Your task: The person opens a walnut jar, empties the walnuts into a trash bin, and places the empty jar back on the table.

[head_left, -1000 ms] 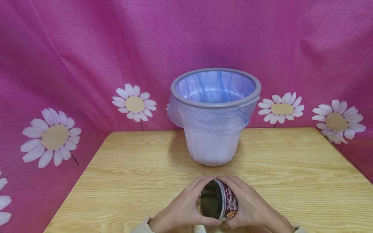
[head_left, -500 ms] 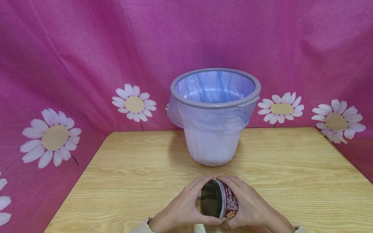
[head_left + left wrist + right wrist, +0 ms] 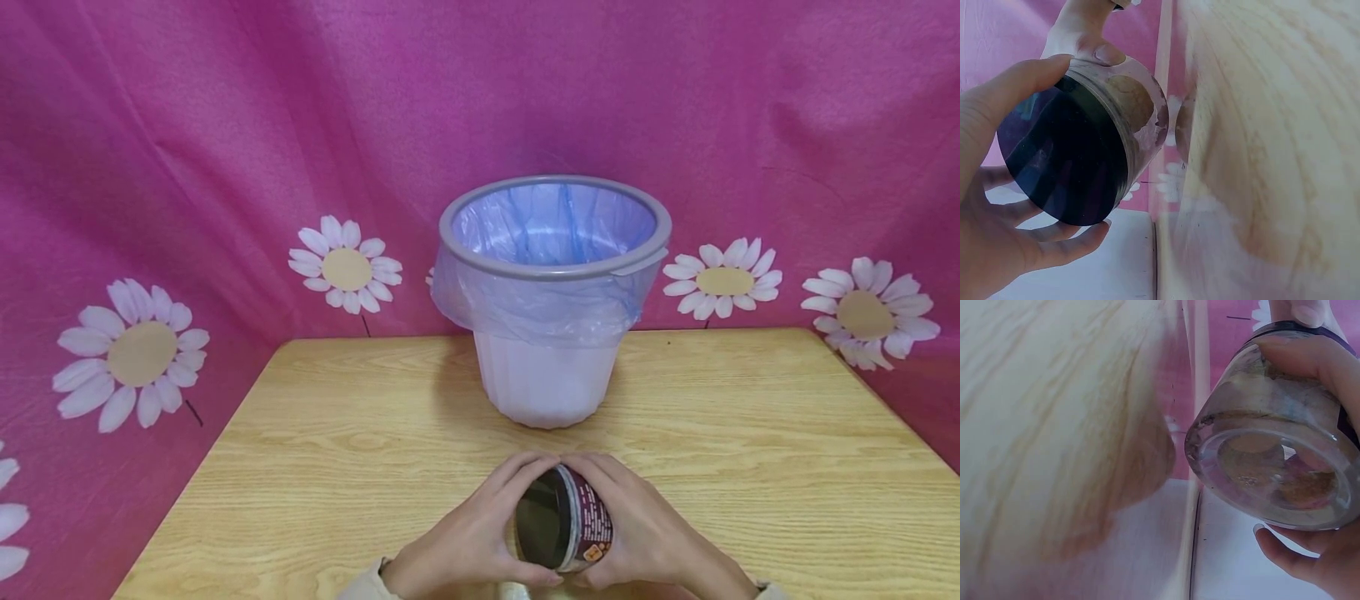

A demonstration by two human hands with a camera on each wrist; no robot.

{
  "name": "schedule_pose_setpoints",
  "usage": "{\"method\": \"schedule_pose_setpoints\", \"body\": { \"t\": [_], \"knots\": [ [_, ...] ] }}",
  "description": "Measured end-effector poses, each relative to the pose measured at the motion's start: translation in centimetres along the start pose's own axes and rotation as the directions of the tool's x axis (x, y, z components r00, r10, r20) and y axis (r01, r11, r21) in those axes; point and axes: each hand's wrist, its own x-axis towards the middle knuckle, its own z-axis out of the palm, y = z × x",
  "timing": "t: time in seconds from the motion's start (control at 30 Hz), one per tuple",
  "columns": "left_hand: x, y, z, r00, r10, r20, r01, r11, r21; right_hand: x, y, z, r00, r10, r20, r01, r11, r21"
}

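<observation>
Low over the near part of the table, a see-through jar (image 3: 592, 529) with a maroon printed label lies tilted on its side. Its round black lid (image 3: 542, 521) faces left. My left hand (image 3: 472, 529) grips the lid's rim between thumb and fingers, as the left wrist view also shows around the dark lid (image 3: 1063, 159). From the other side, my right hand (image 3: 648, 529) holds the jar's body. In the right wrist view the clear jar base (image 3: 1272, 478) faces the camera, with brownish patches visible through it.
Behind the hands, a white waste bin (image 3: 547, 379) with a grey rim and blue bag liner stands on the wooden table (image 3: 360, 458). Pink cloth (image 3: 480, 92) with daisies hangs round the back and sides.
My left hand's fingers and thumb have shifted slightly on the lid. The jar, the right hand and the bin stay almost in place.
</observation>
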Motion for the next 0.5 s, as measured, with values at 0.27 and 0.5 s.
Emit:
{"method": "schedule_pose_setpoints", "body": {
  "t": [0.27,0.5],
  "knots": [
    [-0.09,-0.03,0.15,1.0,-0.019,-0.011,0.019,1.0,-0.013,-0.01,-0.02,-0.02,1.0,0.003,0.004,-0.003,1.0,0.014],
    [-0.15,-0.02,0.06,1.0,-0.014,0.027,0.014,1.0,0.001,-0.01,-0.09,-0.04,1.0,-0.006,-0.007,0.006,1.0,0.011]
  ]
}}
